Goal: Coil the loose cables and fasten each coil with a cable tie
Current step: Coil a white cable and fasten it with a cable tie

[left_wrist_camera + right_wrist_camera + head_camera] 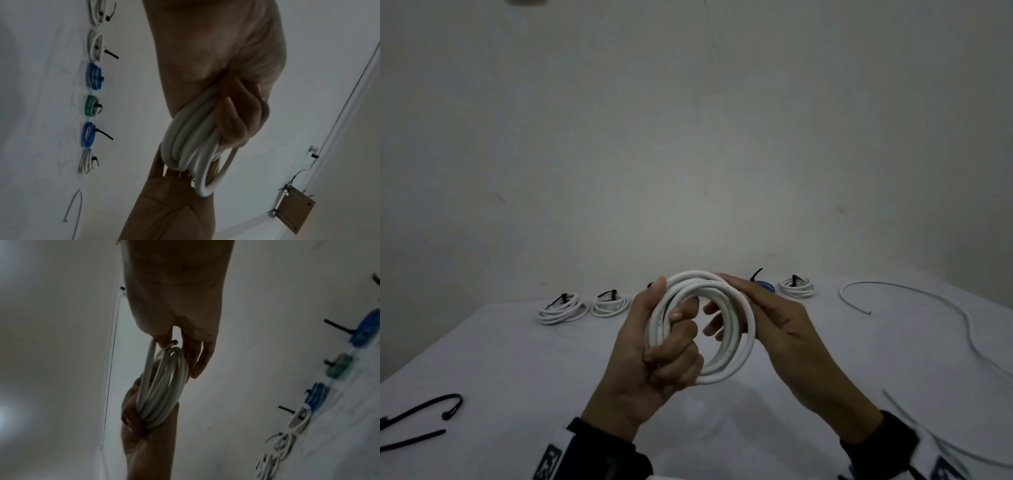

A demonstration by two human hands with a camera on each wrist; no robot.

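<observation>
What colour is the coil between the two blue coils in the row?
Green, fastened with a black tie. It shows best in the left wrist view.

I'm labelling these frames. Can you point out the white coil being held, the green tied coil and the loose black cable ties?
white coil (748,329): head view, right rim.
green tied coil (90,105): left wrist view, loops.
black cable ties (424,406): head view, curved strap.

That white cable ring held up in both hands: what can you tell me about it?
The white coiled cable is smooth, round-sectioned, plastic-looking cord wound into several loops forming a roughly upright ring, held above the white-covered table. The left hand grips one side, fingers curled through the centre. The right hand steadies the opposite side, fingers fairly straight. In the right wrist view a cut end shows near the right fingers. No tie is visible on it.
</observation>
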